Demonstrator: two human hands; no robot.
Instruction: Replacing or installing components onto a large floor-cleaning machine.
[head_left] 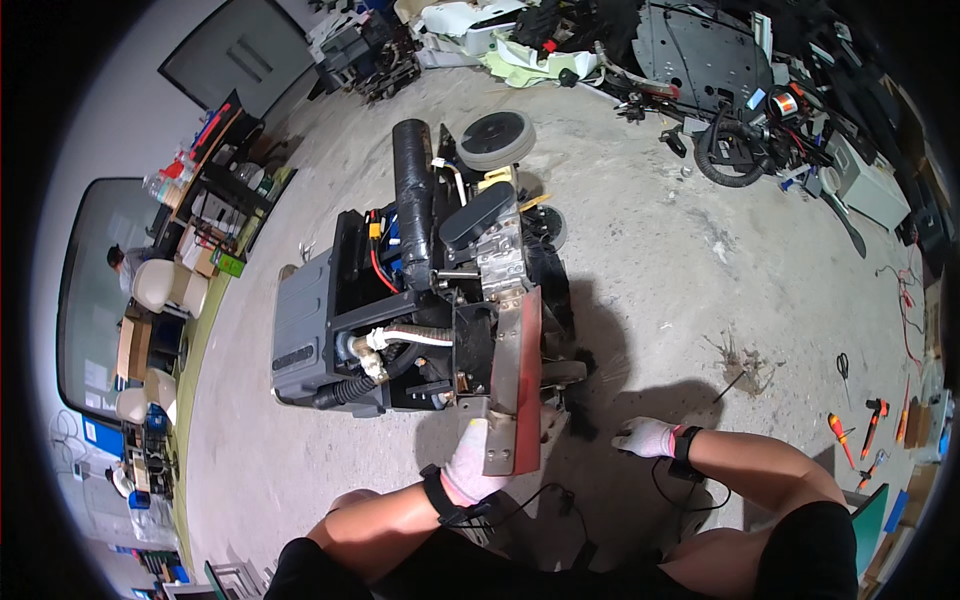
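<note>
Floor [650,240]: stained grey concrete
Far side: scrap heap [540,62]
Left hand [466,472]: at red-edged bar [507,380], grip hidden
Right hand [646,437]: loosely uncurled

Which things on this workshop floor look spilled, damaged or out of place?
A dark splatter marks the pale concrete floor right of the wheeled machine, possibly a spill. The machine looks partly dismantled, its ribbed white hose and red cable exposed. Beyond it, scrap parts lie heaped untidily.

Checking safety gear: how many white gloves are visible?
2: one on the left hand, at the red-edged strip; one on the right hand, apart from it.
</note>
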